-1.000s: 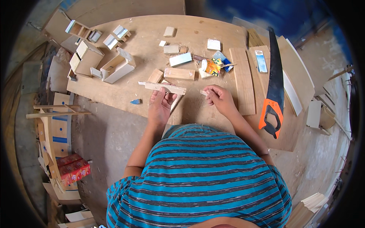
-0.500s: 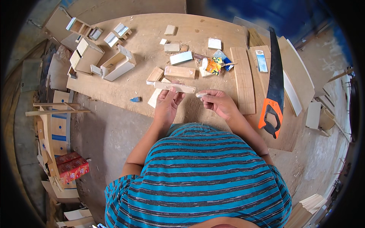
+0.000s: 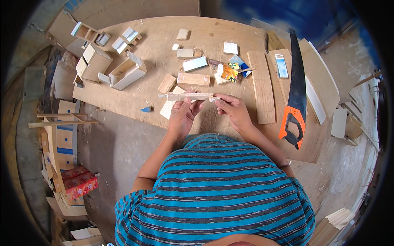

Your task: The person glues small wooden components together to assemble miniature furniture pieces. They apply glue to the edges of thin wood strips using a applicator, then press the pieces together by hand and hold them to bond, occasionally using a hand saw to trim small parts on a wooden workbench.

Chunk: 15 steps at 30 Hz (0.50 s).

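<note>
A thin wooden strip (image 3: 180,97) lies level above the near edge of the workbench, with my left hand (image 3: 182,118) closed on it from below. At its right end, my right hand (image 3: 234,111) pinches a small pale piece (image 3: 213,99) against or very close to the strip; I cannot make out exactly what this piece is. Whitish stuff shows at the strip's left tip. Just beyond the hands lie a wooden block (image 3: 193,79) and a smaller block (image 3: 167,83). A pale flat board (image 3: 168,107) is partly hidden behind the strip and my left hand.
To the right, a handsaw (image 3: 296,90) with an orange and black handle rests near long boards (image 3: 262,88). Small wooden box models (image 3: 128,71) stand at the left. A yellow-labelled container (image 3: 227,72) and a blue chip (image 3: 146,109) also lie on the workbench (image 3: 230,28).
My right hand has moved left, bringing the small piece up to the strip's right end. The strip has rolled, so a narrower edge now faces up.
</note>
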Each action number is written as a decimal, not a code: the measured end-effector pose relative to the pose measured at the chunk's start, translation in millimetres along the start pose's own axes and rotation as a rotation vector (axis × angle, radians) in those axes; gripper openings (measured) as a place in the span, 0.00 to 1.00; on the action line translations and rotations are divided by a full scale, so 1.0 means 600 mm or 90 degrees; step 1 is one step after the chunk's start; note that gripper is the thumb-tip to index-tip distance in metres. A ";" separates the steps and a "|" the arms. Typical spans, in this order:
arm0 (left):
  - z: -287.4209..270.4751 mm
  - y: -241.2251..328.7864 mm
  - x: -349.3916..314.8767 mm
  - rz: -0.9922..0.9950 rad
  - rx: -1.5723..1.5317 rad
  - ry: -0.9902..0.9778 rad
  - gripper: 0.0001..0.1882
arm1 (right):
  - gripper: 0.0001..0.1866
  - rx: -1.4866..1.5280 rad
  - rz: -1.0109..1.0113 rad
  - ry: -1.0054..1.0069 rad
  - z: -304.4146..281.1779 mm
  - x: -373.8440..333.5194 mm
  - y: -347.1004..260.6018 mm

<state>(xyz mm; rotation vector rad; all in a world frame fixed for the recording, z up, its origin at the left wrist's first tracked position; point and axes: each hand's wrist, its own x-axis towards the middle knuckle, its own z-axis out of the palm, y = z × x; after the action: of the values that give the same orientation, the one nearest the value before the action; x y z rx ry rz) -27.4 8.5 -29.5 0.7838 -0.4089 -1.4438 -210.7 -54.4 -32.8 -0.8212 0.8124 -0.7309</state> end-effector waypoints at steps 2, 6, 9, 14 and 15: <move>0.009 0.004 -0.001 -0.003 -0.015 0.000 0.16 | 0.16 -0.041 -0.047 -0.001 0.001 0.000 0.000; 0.018 0.011 -0.001 -0.012 -0.064 -0.022 0.12 | 0.15 -0.124 -0.105 0.008 0.005 -0.008 -0.006; 0.027 0.010 -0.001 -0.020 -0.057 -0.017 0.08 | 0.14 -0.151 -0.141 0.017 0.010 -0.013 -0.008; 0.026 0.006 0.001 -0.008 -0.047 -0.021 0.06 | 0.13 -0.191 -0.206 0.034 0.015 -0.011 -0.008; 0.027 0.007 0.002 -0.010 -0.050 -0.020 0.06 | 0.13 -0.190 -0.206 0.034 0.015 -0.012 -0.009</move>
<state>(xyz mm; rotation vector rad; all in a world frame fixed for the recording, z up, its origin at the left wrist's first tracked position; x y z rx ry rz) -35.3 3.6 -15.5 0.7043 -0.3680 -1.4797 -207.7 -48.4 -22.0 -1.2248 0.8589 -0.9325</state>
